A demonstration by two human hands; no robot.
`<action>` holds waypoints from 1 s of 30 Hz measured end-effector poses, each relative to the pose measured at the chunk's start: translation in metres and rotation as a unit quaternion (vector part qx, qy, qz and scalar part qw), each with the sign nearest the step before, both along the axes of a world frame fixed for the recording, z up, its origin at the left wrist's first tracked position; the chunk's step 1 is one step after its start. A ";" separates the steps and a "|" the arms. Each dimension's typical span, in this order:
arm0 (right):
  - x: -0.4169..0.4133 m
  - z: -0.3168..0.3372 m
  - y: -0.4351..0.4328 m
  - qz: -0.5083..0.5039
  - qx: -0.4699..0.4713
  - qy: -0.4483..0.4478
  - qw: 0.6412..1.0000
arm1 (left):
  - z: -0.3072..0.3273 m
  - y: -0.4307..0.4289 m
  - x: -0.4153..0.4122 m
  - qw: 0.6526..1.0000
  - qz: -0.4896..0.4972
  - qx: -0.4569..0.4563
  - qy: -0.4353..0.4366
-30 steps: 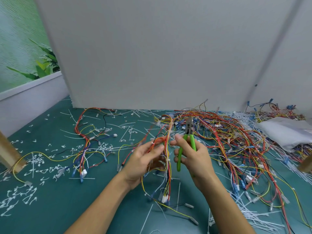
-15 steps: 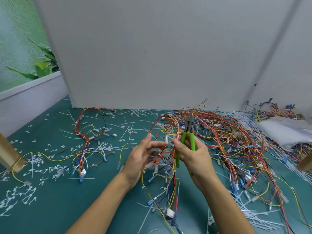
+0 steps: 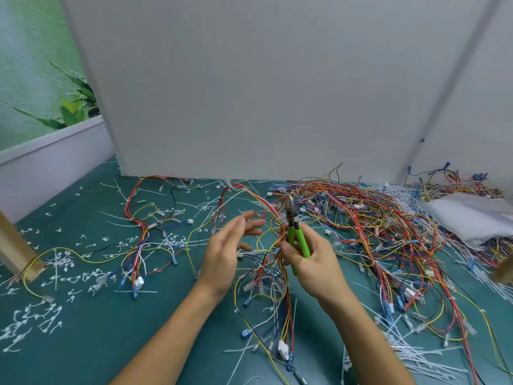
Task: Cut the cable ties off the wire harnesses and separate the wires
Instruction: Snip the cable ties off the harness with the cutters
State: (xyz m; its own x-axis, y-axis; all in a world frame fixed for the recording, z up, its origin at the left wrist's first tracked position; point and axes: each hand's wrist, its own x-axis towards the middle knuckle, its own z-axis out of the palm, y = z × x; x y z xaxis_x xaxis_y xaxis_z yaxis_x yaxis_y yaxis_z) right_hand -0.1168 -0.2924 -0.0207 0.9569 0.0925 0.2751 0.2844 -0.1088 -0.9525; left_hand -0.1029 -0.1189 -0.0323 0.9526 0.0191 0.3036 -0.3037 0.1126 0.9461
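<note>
Right hand [image 3: 313, 262] curled round green-handled cutters [image 3: 299, 240], nose up at 12, probably parked clear of strands. Left hand [image 3: 224, 245] fingers spread, holding nothing, likely about to tease wires apart. Harness [image 3: 261, 270] hangs between both hands; uncut pile [image 3: 388, 218] at 2 o'clock.

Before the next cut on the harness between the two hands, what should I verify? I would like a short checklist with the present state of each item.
1. Cutters held in right hand: ok.
2. Left hand gripping the harness: not ok, its fingers are spread open beside it.
3. Blades set around a cable tie: not ok, they point upward, shut.
4. Next tie found on the harness: cannot tell, too blurred.
5. Left fingers away from blades: ok.
</note>
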 end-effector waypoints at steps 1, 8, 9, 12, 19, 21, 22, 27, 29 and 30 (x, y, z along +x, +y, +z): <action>0.000 0.000 0.001 0.002 -0.018 -0.002 1.000 | 0.001 -0.001 -0.001 1.000 -0.013 -0.028 0.002; -0.002 -0.002 0.003 -0.007 -0.101 -0.009 0.995 | 0.005 -0.006 -0.002 0.991 -0.020 -0.127 0.032; -0.002 -0.002 0.003 -0.006 -0.103 -0.007 0.995 | 0.004 -0.006 -0.001 0.990 -0.014 -0.136 0.033; -0.003 -0.002 0.003 -0.007 -0.092 0.001 0.996 | 0.002 -0.007 0.000 0.989 -0.011 -0.148 0.028; 0.000 0.001 0.000 -0.095 0.064 0.027 0.993 | -0.002 -0.003 0.005 0.996 0.051 -0.074 -0.021; 0.001 0.002 -0.002 -0.098 0.092 0.026 0.991 | -0.003 -0.003 0.005 0.996 0.068 -0.030 -0.040; 0.000 0.002 -0.002 -0.096 0.095 0.024 0.991 | -0.004 -0.003 0.004 0.996 0.078 -0.006 -0.051; -0.004 0.004 0.004 -0.074 0.059 -0.006 0.996 | -0.007 -0.002 -0.002 0.972 0.142 0.166 -0.091; -0.008 0.006 0.007 -0.062 0.053 -0.031 0.996 | -0.007 -0.005 -0.006 0.958 0.151 0.226 -0.093; -0.010 0.007 0.008 -0.055 0.050 -0.039 0.996 | -0.007 -0.006 -0.007 0.951 0.154 0.247 -0.105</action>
State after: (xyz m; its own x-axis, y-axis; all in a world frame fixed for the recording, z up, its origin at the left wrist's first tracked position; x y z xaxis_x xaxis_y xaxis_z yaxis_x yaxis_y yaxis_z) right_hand -0.1267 -0.2842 -0.0138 0.9355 -0.0433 0.3508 0.3487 -0.0484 -0.9360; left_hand -0.1100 -0.1252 -0.0392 0.8419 0.0927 0.5315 -0.4391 -0.4547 0.7749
